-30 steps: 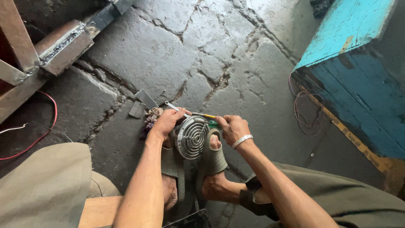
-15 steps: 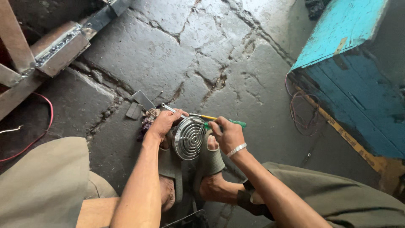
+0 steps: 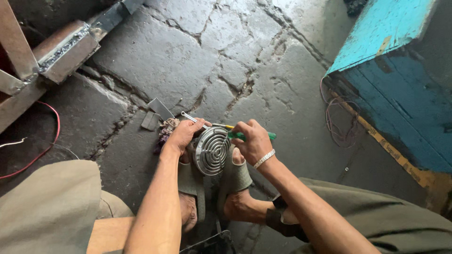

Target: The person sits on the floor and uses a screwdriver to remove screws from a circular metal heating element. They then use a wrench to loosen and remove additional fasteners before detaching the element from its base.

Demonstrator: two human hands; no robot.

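Right now left hand (image 3: 182, 136) fingers curled around the rim of a round silver metal grille disc with concentric rings (image 3: 212, 150) — right hand (image 3: 252, 141) fingers closed tight on a green-handled screwdriver (image 3: 249, 136), just above the disc, which stands between both feet.

Between one second ago and now, the camera view drifts: the round ribbed metal grille (image 3: 212, 150) and both hands sit slightly lower and left in frame. The right hand (image 3: 252, 141) closes further around the green-handled tool (image 3: 249, 136) and sits tighter against the grille's upper right rim. The left hand (image 3: 182, 136) curls slightly more over the left rim. The grille tilts marginally more toward the camera.
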